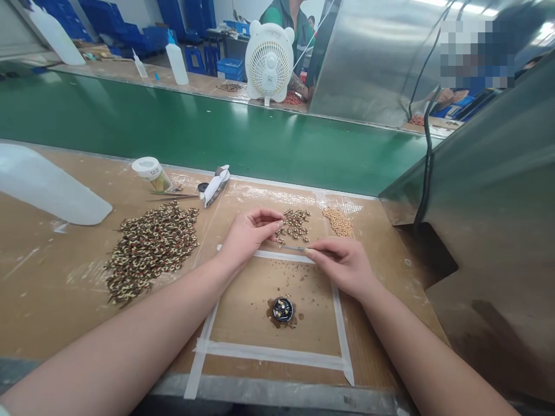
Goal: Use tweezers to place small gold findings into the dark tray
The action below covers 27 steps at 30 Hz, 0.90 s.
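My left hand (251,231) rests on the brown worktop with its fingers curled and pinched at the edge of a small heap of dark metal parts (295,223); what it pinches is too small to name. My right hand (342,263) is closed on thin metal tweezers (293,248) whose tips point left toward the left hand. Just behind my right hand lies a small heap of tan beads (339,222). A round black dish (282,309) sits inside a square of white tape (269,352) near the front edge.
A large pile of dark and cream parts (150,248) lies left. Behind it are a tape roll (150,171), tweezers (173,197), a white-wrapped tool (215,185) and a toppled white bottle (47,185). A green conveyor (217,133) runs behind; a steel housing (489,219) stands right. A white fan (269,63) and another person are across.
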Available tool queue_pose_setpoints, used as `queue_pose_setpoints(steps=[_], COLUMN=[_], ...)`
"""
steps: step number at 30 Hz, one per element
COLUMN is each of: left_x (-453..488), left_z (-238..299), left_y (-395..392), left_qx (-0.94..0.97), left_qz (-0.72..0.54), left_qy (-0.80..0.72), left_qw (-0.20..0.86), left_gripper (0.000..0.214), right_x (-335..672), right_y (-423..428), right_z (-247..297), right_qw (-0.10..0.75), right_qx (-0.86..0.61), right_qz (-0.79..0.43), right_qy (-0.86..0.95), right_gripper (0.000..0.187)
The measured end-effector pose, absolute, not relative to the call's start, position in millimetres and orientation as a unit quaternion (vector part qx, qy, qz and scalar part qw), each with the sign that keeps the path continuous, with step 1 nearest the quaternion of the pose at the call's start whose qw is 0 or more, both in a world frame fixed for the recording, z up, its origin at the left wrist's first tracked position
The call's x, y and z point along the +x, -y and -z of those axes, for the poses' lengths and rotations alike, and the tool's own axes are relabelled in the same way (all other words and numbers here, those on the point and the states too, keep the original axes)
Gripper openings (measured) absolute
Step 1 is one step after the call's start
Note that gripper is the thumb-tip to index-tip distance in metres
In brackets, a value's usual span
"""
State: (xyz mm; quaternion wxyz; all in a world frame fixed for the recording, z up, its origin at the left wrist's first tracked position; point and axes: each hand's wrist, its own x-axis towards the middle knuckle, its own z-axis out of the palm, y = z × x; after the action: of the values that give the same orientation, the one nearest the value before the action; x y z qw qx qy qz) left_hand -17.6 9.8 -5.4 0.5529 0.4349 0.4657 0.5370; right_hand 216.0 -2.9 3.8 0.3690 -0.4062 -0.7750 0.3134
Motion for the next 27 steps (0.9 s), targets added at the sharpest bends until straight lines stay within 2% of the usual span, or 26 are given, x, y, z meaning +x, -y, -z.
queue_pose_setpoints(steps=[3,9,13,19,27], left_x=[-17,-17,-18,-16,-15], left_z=[6,5,4,0,0], left_y=[-10,-9,-8,-6,-7], left_qx=[0.447,0.462,0.453,0.466,0.494], left_qz=[-0.522,-0.494,-0.48,-0.437,-0.406], left_qy=[-0.46,-0.46,-0.47,-0.503,-0.524], left_qw=[0.563,0.575,0.586,0.582,0.562], left_gripper=[0.021,0.021,0.022,0.025,0.024], right_x=[220,223,221,226,232], right_y=[-2,-10,-14,-16,-20], right_z=[-6,-3,0,-1,0], right_qw=[0.42,0.464,0.446,0.414,0.386], right_qx=[-0.45,-0.462,-0.473,-0.489,-0.465], right_qz=[-0.342,-0.417,-0.421,-0.365,-0.309], right_qy=[0.71,0.631,0.632,0.676,0.734], right_gripper=[0.014,0.015,0.019,0.024,0.019])
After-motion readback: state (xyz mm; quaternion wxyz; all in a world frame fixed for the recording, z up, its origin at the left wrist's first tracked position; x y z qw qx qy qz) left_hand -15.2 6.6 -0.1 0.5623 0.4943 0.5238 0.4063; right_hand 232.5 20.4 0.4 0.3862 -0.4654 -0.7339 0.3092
